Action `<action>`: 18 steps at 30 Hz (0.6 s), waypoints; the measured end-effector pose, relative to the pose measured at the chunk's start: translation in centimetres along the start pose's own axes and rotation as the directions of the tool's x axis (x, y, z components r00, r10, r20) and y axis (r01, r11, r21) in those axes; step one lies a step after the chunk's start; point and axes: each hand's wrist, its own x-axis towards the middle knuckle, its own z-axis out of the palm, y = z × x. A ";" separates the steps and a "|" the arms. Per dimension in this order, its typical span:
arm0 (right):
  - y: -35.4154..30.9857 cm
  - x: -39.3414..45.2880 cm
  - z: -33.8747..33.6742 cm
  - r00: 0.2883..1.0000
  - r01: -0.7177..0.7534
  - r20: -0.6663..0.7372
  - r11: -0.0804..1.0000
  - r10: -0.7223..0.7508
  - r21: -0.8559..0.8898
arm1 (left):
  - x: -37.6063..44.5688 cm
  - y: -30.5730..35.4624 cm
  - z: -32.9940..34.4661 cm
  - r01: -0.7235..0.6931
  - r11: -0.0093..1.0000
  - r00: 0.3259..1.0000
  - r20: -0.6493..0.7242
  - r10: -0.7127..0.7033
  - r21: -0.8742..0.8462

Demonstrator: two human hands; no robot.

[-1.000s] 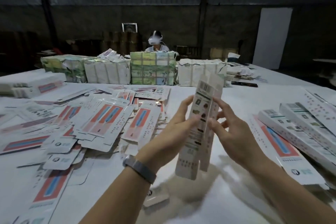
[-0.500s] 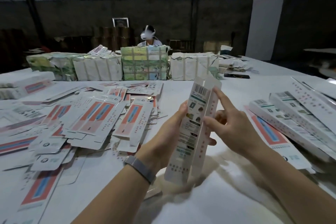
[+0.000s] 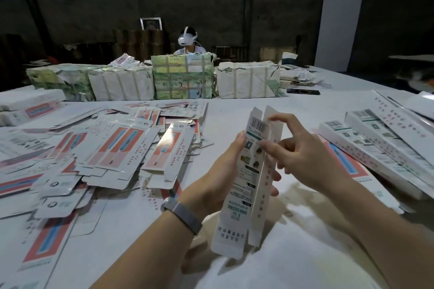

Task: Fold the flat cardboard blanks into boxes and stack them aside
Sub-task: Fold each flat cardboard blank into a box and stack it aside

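Head view: the left hand (image 3: 219,183) is gripping a long, narrow white printed cardboard blank (image 3: 249,178), half-folded and standing nearly upright above the white counter (image 3: 234,110), thumb on its barcode face and fingers wrapping behind. The right hand (image 3: 303,155) is pinching the blank's upper right panel, forefinger reaching toward the top flap. A loose heap of flat white blanks with red-and-blue stripes (image 3: 112,148) is lying to the left, folded long white boxes (image 3: 380,148) are stacking up at right, and paper-wrapped strapped bundles (image 3: 183,77) are lining the far edge.
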 end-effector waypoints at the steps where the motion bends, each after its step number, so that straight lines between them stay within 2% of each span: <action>1: 0.0 -0.1 0.1 1.000 0.007 0.008 1.000 -0.007 -0.010 | 0.1 0.0 -0.1 -0.013 1.000 1.000 -0.002 0.013 0.007; 7: 0.2 0.0 0.5 0.998 -0.003 -0.063 0.999 0.000 -0.048 | -0.3 0.6 0.7 0.001 0.998 0.999 -0.051 0.002 0.067; 10: -0.1 0.0 0.4 0.994 -0.036 -0.103 0.995 0.026 -0.089 | 0.8 2.0 1.9 -0.040 0.990 0.982 -0.176 0.064 0.136; 12: -0.3 0.1 0.3 0.986 -0.055 -0.162 0.994 0.040 -0.090 | 1.8 2.3 2.1 -0.094 0.989 0.975 -0.190 0.114 0.115; 14: -0.5 0.3 0.0 0.980 -0.069 -0.193 0.993 0.050 -0.092 | 2.2 2.5 2.7 -0.068 0.990 0.988 -0.131 0.084 0.121; 16: -0.6 0.4 -0.4 0.977 -0.075 -0.207 0.989 0.047 -0.130 | 2.3 2.2 2.1 -0.022 0.991 0.990 -0.138 0.040 0.131; 18: -0.7 0.4 -0.9 0.977 -0.081 -0.209 0.983 0.045 -0.163 | 1.5 1.0 1.4 0.061 0.986 0.997 -0.058 -0.052 0.156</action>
